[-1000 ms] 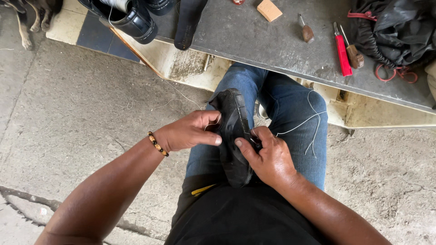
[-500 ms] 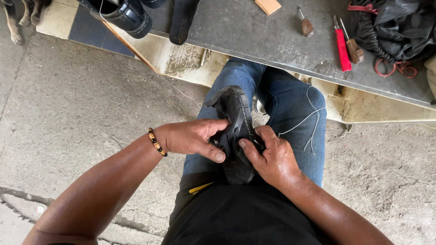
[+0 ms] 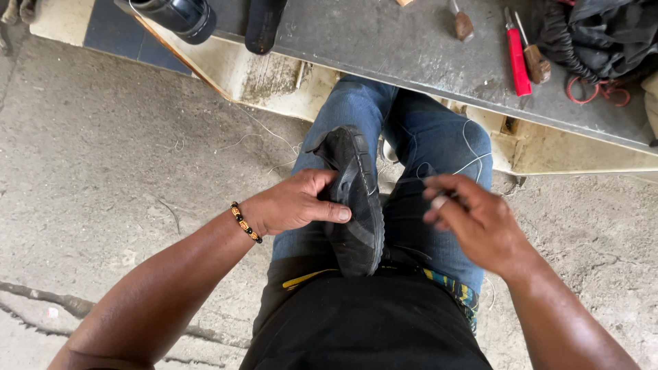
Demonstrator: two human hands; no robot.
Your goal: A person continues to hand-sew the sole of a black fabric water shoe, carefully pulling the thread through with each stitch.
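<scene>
The concrete floor filled the left of the view, and along the top ran the grey surface, carrying a glossy black shoe and a dark sole at its left end, a red-handled tool beside two wooden-handled tools further right, and a heap of black cloth at the far right. Below it the person's legs in blue jeans reached under the surface.

On the lap stood the black shoe, on its edge with the sole turned to the right, its toe pointing away toward the surface — much where it had been half a second before. The left hand, a beaded bracelet at its wrist, held it as before: the grip was closed on the shoe's upper side, thumb laid across it toward the sole.

The change was in the right hand. Earlier it had clasped the shoe's sole from the right; now it had come off and hung just beside it, motion-blurred, fingers curled — whether they pinched anything I cannot tell. A thin white thread looped over the right thigh near it.
</scene>
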